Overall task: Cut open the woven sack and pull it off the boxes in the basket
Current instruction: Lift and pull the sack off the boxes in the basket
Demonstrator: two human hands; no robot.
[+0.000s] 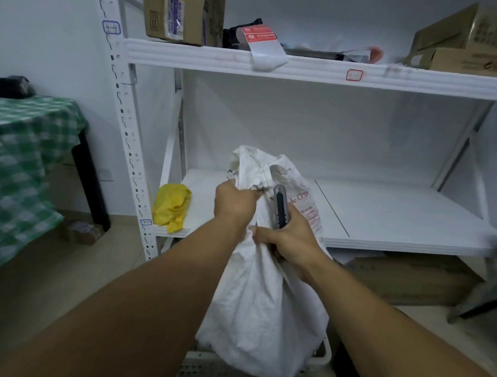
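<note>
A white woven sack with red print stands upright in a white perforated basket at the bottom of the view. My left hand grips the bunched top of the sack and holds it up. My right hand holds a grey utility knife with its tip pointing up, right beside the sack's neck. The boxes inside the sack are hidden.
A white metal shelving unit stands directly behind the sack, with a yellow bag on its lower shelf. Cardboard boxes sit on the upper shelf. A table with a green checked cloth is at the left. A flat carton lies under the shelf.
</note>
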